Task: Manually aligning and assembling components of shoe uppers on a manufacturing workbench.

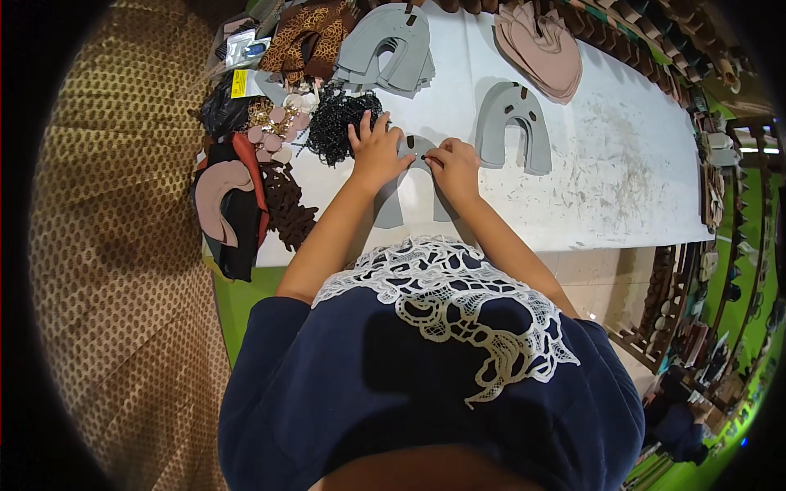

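Observation:
A grey U-shaped piece (391, 211) lies on the white-covered table in front of me, its curved top away from me and its legs toward me. At its top is a small brown tab (411, 141). My left hand (378, 154) rests with fingers spread at the upper left of this piece, the thumb lying on it. My right hand (456, 169) is at the upper right, thumb and forefinger pinched together over the grey surface. Small dark spots show beside those fingertips; what the pinch holds is too small to make out. A tangle of black cords (334, 123) lies beside my left fingers.
Similar grey pieces lie stacked to the right (493, 123) and at the back (372, 41). Pink pieces (536, 49) stand far right. On the left are brown strips (288, 209), pink discs (270, 141) and a curved pink piece (214, 196). A patterned brown curtain (123, 245) hangs left.

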Demonstrator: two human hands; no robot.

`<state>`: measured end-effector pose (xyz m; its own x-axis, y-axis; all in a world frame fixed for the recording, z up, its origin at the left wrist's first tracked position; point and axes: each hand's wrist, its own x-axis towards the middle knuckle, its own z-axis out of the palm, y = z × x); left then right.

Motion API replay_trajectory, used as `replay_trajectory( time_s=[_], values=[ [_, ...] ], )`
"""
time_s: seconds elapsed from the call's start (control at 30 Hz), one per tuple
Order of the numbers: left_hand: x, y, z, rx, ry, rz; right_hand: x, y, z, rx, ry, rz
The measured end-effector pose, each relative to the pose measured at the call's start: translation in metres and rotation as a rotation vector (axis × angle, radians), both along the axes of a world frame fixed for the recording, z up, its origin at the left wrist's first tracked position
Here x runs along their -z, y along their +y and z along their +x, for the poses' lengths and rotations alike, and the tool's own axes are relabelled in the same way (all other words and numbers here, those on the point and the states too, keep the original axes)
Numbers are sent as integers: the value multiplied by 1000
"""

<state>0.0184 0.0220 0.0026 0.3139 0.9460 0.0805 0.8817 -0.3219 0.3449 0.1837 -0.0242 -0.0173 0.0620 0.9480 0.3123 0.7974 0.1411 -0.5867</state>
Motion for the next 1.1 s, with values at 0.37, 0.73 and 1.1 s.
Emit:
replay_trajectory(
  time_s=[0.37, 0.73, 1.1],
  values=[
    [-2, 11, -4, 176, -62, -50, -11, -14, 19, -320, -324, 74],
    [-4, 15, 7, 192, 15, -126, -15, -16, 11, -326, -527, 54],
    [-1, -8, 13, 130, 19, -211, -8, -23, 17, -307, -472, 7]
  ],
)
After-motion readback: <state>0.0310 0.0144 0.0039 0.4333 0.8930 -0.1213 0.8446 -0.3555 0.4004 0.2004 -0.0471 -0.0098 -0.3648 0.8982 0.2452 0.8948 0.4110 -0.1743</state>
